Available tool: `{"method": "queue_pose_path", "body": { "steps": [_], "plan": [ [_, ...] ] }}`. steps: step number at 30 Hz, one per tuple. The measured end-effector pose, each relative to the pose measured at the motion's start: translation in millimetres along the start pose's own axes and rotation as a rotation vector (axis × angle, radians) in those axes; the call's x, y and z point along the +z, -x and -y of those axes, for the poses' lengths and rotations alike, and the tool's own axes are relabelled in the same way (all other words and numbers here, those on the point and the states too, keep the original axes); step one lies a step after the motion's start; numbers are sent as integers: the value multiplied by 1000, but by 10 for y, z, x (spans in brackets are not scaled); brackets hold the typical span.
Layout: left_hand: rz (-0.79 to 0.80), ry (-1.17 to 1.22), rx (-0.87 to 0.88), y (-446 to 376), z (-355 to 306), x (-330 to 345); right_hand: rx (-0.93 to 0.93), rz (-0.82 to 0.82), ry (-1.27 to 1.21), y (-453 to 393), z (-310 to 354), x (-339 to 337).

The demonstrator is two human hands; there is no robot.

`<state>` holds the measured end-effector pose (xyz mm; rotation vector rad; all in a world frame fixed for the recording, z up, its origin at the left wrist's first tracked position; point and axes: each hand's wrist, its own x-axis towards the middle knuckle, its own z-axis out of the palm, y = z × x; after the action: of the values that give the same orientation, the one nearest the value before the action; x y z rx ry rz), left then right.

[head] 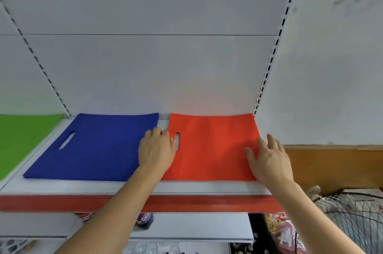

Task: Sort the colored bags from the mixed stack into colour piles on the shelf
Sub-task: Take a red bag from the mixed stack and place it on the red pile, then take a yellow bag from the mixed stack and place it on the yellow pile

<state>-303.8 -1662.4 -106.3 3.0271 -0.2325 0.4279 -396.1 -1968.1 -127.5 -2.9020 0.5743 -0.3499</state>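
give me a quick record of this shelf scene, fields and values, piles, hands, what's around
shelf: white shelf with a red front strip
red pile: red bags at the right end, handle slot on their left side
blue pile: blue bags in the middle, apart from the red
green pile: green bags at far left, cut off by the frame
left hand: left hand rests on the red pile's left edge, fingers curled by the slot
right hand: right hand lies flat on the red pile's right edge
mixed stack: not in view

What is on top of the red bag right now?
Both hands rest on the red bag: the left hand at its handle-slot edge, the right hand at its right edge. Whatever lies beneath them and the bag is hidden.
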Motion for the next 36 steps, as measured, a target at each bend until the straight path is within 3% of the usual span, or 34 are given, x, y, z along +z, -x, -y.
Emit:
{"method": "queue_pose_path", "body": {
  "steps": [9, 14, 21, 36],
  "plan": [
    [-84, 61, -5, 519, 422, -167, -300, -133, -104, 223, 700, 4],
    [-56, 7, -109, 804, 987, -408, -467, -63, -48, 463, 1430, -76],
    [-26, -70, -244, 1367, 2281, -800, -619, 55, 2, 1022, 2754, -90],
    [-65, -131, -700, 3029, 5346, -1263, -1047, 120, -116, 2657, 6138, 385]
  ]
}}
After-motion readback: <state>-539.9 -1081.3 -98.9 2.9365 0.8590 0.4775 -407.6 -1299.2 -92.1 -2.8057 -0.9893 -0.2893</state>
